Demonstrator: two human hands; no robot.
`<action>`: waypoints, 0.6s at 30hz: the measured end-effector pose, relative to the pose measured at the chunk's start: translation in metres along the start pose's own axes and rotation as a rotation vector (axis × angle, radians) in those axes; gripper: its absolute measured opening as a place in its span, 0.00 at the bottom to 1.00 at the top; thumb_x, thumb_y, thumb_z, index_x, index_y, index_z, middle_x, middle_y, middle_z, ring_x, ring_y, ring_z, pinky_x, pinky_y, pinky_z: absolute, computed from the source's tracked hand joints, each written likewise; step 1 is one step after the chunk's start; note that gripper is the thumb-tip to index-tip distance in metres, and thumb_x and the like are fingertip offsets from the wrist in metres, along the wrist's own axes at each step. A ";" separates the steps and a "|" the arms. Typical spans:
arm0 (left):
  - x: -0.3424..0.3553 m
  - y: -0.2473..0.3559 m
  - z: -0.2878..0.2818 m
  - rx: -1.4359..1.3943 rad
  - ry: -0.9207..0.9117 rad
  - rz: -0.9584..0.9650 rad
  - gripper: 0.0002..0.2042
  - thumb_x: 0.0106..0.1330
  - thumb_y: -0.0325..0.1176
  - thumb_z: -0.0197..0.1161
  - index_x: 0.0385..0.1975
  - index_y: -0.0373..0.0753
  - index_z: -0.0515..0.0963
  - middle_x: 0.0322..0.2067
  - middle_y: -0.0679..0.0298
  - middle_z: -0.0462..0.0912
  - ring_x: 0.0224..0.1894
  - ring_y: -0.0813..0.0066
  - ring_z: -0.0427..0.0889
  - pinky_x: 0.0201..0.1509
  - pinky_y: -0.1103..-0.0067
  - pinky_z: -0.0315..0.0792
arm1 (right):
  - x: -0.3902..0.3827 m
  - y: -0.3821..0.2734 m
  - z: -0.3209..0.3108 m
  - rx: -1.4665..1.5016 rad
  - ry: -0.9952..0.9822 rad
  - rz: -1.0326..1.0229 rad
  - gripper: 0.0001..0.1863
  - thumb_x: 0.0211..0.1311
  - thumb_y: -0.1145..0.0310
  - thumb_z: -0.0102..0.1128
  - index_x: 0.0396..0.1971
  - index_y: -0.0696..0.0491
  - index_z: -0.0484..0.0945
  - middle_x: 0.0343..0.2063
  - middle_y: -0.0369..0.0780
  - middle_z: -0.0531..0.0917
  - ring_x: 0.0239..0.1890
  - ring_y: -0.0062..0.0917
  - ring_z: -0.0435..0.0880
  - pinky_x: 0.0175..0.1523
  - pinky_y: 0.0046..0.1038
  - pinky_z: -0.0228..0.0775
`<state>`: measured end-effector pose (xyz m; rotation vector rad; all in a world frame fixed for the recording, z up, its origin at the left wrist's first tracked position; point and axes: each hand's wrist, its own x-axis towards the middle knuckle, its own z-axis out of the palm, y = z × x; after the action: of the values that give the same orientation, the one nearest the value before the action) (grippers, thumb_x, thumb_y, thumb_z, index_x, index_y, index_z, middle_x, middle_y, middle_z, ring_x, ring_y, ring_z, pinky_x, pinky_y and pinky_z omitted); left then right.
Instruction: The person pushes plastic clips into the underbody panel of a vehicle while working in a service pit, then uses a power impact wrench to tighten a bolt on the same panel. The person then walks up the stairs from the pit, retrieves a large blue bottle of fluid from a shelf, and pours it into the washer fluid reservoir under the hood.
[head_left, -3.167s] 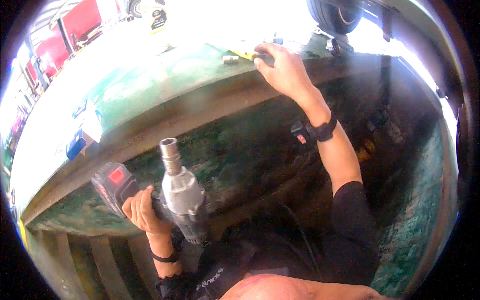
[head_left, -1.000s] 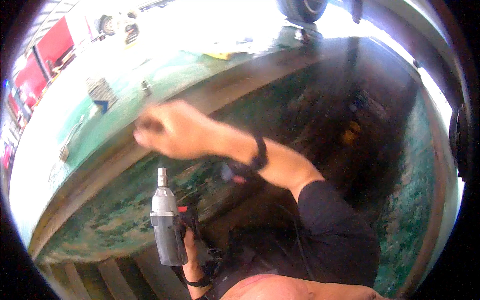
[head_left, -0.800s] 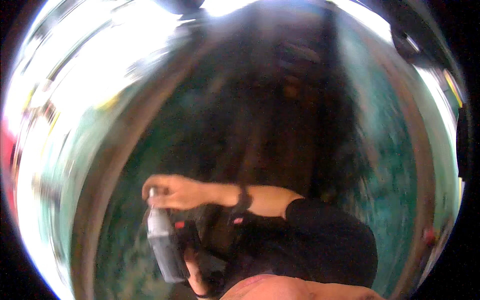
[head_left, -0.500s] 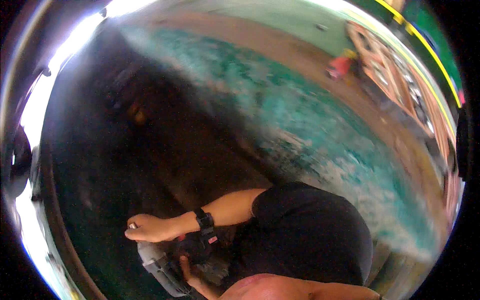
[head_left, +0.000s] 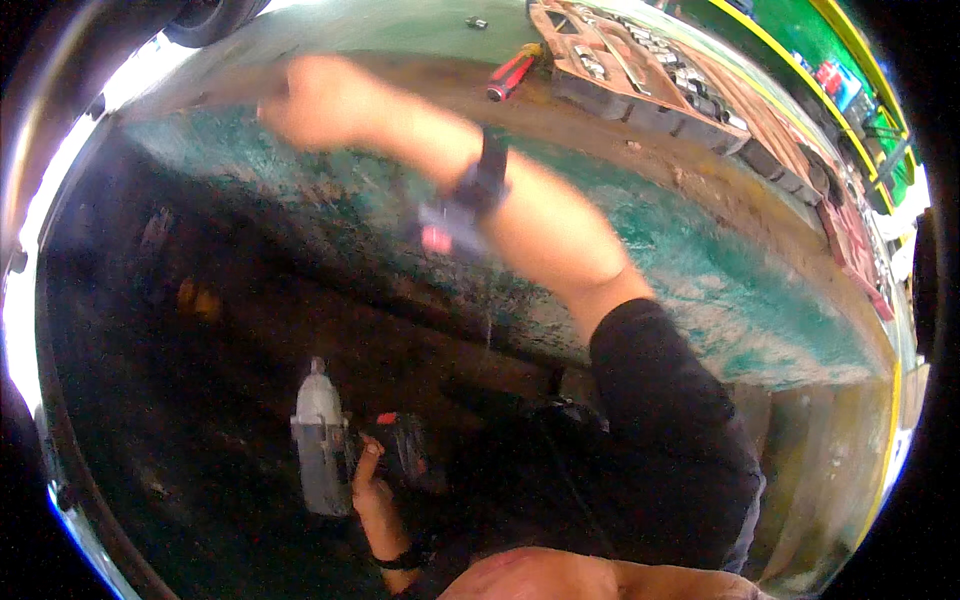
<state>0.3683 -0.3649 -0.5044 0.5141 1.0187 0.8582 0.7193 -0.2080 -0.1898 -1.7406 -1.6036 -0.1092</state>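
Note:
My left hand (head_left: pixel 372 492), low in the view, is closed round the handle of a grey cordless impact wrench (head_left: pixel 322 440). The wrench's nose points upward and away, with a short metal tip at its end. My right hand (head_left: pixel 325 103) is raised over the far ledge, its arm crossing from the right with a dark wrist strap. Its fingers are curled and smeared by motion, so whatever they hold, if anything, is hidden. Nearest on that ledge lies a screwdriver (head_left: pixel 515 72) with a red and yellow handle.
An open socket set case (head_left: pixel 640 85) with sockets lies on the ledge, with another reddish case (head_left: pixel 858 240) to its right. A small metal piece (head_left: pixel 477 22) sits farther back. The ledge's green, worn wall (head_left: pixel 690 260) drops into a dark pit. A tyre (head_left: pixel 215 18) is at upper left.
My right hand has left the wrench's nose and moved up to the far ledge. The wrench, still in my left hand, now stands more upright. The view has shifted, showing more of the cases.

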 end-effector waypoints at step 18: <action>-0.001 0.010 -0.017 -0.262 0.122 0.125 0.17 0.60 0.28 0.63 0.49 0.36 0.77 0.41 0.59 0.82 0.38 0.63 0.82 0.43 0.69 0.77 | 0.104 0.200 -0.135 -1.138 -0.478 0.330 0.16 0.58 0.65 0.58 0.40 0.59 0.84 0.39 0.48 0.86 0.41 0.38 0.85 0.46 0.40 0.75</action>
<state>0.3491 -0.3600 -0.5051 0.3075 0.9735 1.1278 0.9739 -0.1845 -0.1302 -3.0648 -1.6541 -0.5659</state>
